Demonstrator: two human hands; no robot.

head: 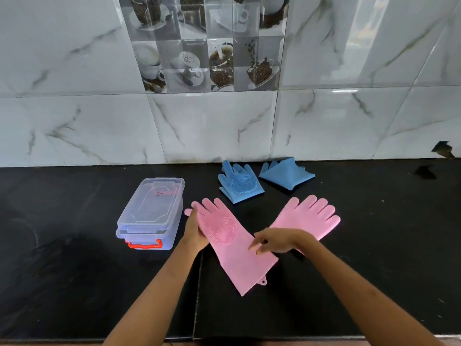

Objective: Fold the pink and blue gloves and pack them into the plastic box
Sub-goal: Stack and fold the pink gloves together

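Observation:
Two pink gloves lie flat on the black counter. The nearer pink glove (232, 243) shows its bristled palm, cuff toward me. My left hand (193, 231) rests against its left edge by the thumb, fingers straight. My right hand (274, 242) hovers over the glove's wrist with fingers loosely spread, holding nothing. The second pink glove (309, 217) lies to the right, its cuff hidden under my right hand. Behind them lie two folded blue gloves, one bristle side up (238, 183), one smooth (287, 174). The clear plastic box (152, 211) stands at the left with its lid shut.
The box has an orange-red handle (144, 245) on its near end. A marble-tiled wall (224, 126) rises right behind the blue gloves. A seam in the counter (198, 283) runs toward me between my arms. The counter's front edge (274, 337) is close below.

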